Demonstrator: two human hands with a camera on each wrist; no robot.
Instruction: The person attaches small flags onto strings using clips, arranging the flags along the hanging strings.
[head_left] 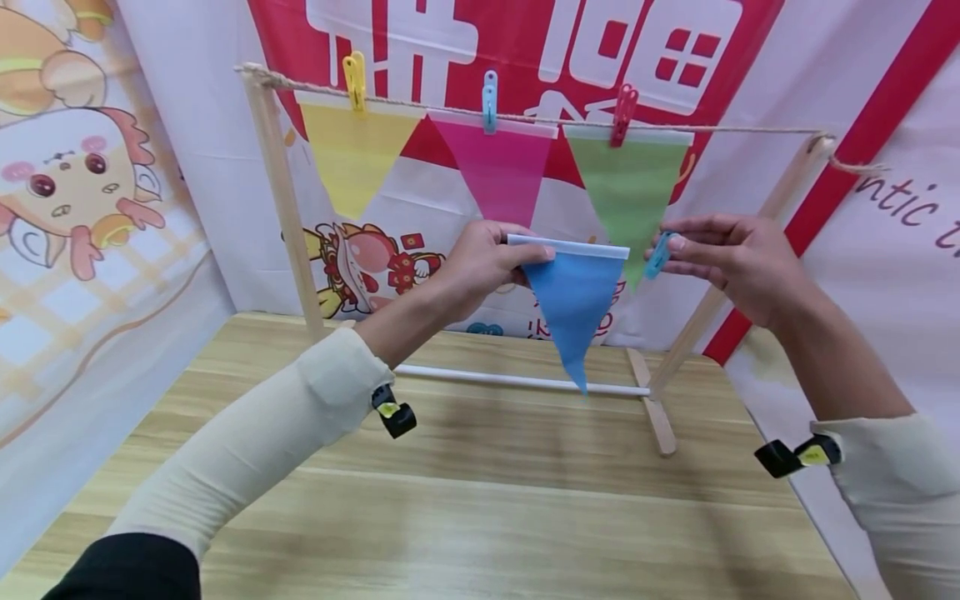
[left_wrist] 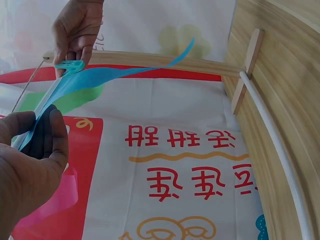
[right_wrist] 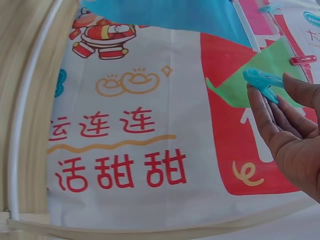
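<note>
My left hand (head_left: pixel 487 265) pinches the upper left corner of a blue triangular pennant (head_left: pixel 576 300), between thumb and fingers. The pennant hangs point down from its white top edge, below the string. To its right, my right hand (head_left: pixel 738 254) pinches a light blue clothespin (head_left: pixel 658 254) between thumb and fingertips, close to the pennant's other top corner. In the right wrist view the same clothespin (right_wrist: pixel 262 82) shows apart from the blue pennant (right_wrist: pixel 185 20). Behind both hands a yellow pennant (head_left: pixel 356 154), a pink pennant (head_left: pixel 498 167) and a green pennant (head_left: pixel 630 175) hang from the string.
A twine string (head_left: pixel 742 129) runs between two wooden posts (head_left: pixel 281 200). On it sit a yellow clothespin (head_left: pixel 355 81), a blue clothespin (head_left: pixel 490 102) and a red clothespin (head_left: pixel 623 115). A white rod (head_left: pixel 517 382) joins the stand low down, over the wooden table (head_left: pixel 480 533). Printed cloth hangs behind.
</note>
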